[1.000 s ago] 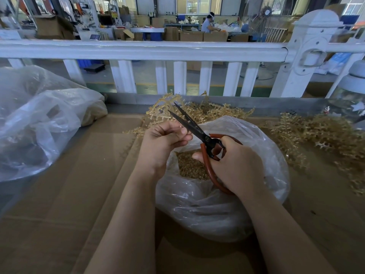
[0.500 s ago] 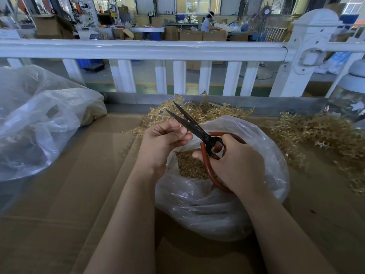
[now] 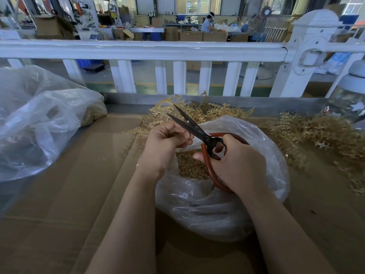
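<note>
— So, where are the black-bladed scissors with looped red-brown handles (image 3: 199, 133)?

— Over the open mouth of the clear plastic bag (image 3: 217, 210). My right hand (image 3: 237, 165) grips the handles; the blades stand parted, tips past the bag's far rim.

— And your left hand (image 3: 166, 143)?

— Clenched at the bag's left rim, touching the blades. Whether it pinches anything, I cannot tell. Small golden plastic pieces (image 3: 191, 167) lie inside the bag, and golden plastic sprigs (image 3: 197, 111) are heaped just behind it.
</note>
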Motion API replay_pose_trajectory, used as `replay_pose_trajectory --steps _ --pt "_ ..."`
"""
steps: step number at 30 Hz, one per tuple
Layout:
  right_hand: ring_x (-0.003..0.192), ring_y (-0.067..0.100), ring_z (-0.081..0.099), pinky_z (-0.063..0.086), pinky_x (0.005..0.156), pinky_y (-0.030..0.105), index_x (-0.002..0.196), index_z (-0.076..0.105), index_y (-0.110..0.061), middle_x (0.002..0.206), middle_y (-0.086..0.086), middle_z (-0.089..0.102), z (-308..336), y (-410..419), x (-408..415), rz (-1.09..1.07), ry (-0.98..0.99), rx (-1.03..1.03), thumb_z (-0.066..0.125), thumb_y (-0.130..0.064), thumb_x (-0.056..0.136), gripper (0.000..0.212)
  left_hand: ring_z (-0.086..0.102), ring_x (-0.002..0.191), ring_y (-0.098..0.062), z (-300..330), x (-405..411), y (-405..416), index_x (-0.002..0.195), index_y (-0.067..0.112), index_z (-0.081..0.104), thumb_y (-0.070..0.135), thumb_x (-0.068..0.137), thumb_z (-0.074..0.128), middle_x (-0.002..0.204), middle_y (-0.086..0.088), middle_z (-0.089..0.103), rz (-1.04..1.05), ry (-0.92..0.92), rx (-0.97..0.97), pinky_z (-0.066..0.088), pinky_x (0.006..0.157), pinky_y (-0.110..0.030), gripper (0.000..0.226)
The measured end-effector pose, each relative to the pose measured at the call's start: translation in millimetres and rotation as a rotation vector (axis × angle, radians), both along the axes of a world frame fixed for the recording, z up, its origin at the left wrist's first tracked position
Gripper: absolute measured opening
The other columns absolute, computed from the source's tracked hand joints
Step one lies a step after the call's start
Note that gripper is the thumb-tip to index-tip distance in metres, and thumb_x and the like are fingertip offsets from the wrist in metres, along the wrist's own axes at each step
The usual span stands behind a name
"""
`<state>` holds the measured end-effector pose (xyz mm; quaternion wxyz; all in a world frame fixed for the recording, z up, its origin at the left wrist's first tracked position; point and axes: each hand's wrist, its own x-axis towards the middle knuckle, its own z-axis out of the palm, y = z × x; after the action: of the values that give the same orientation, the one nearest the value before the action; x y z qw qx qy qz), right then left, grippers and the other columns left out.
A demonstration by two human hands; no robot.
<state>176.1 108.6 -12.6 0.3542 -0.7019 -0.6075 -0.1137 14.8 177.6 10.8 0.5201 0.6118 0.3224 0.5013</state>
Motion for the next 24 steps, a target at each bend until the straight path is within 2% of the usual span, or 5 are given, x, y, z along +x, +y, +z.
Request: replay_pose_trajectory --steps 5,14,18,21,24 --pt "0.053 -0.005 0.042 0.031 0.047 0.013 0.074 0.05 -0.028 0.06 -0.02 0.046 1.8 -0.2 0.3 -0.005 -0.006 -0.014 0.037 -0.092 0.067 0.066 0.059 0.074 -0.022 1.7 0.3 -1.1 0.096 -0.014 0.059 -0.017 0.09 0.051 0.079 -0.014 0.063 0.008 0.018 0.008 0.05 0.076 -0.031 0.011" --pt "0.056 0.002 0.052 0.035 0.051 0.012 0.076 0.057 -0.024 0.065 -0.014 0.059 1.7 -1.0 0.0 0.025 0.001 -0.032 0.044 -0.089 0.069 0.066 0.059 0.069 -0.017 -0.1 0.8 2.0 0.098 -0.018 0.054 -0.018 0.089 0.047 0.076 -0.011 0.062 -0.014 -0.035 -0.051 0.05 0.073 -0.028 0.011" --pt "0.055 0.003 0.052 0.044 0.052 0.019 0.073 0.055 -0.024 0.063 -0.014 0.058 2.1 -1.0 -0.3 0.028 0.005 -0.04 0.05 -0.086 0.071 0.062 0.06 0.069 -0.019 1.5 1.1 0.6 0.095 -0.007 0.058 -0.017 0.088 0.049 0.076 -0.011 0.064 -0.017 -0.05 -0.066 0.05 0.074 -0.03 0.015" --pt "0.053 0.0 0.048 0.036 0.05 0.016 0.07 0.051 -0.026 0.058 -0.016 0.051 2.7 -1.8 -0.1 0.025 0.013 -0.04 0.046 -0.088 0.069 0.062 0.062 0.072 -0.02 2.2 1.1 -0.8 0.091 -0.006 0.061 -0.007 0.083 0.057 0.076 -0.01 0.068 -0.028 -0.083 -0.06 0.049 0.076 -0.034 0.01" --pt "0.053 -0.001 0.048 0.033 0.05 0.014 0.071 0.051 -0.026 0.058 -0.017 0.051 2.3 -1.7 0.3 0.023 0.009 -0.051 0.041 -0.09 0.068 0.065 0.064 0.074 -0.019 2.0 -0.5 -0.3 0.093 -0.001 0.063 0.01 0.08 0.058 0.076 -0.007 0.069 -0.022 -0.138 -0.095 0.05 0.075 -0.032 0.018"
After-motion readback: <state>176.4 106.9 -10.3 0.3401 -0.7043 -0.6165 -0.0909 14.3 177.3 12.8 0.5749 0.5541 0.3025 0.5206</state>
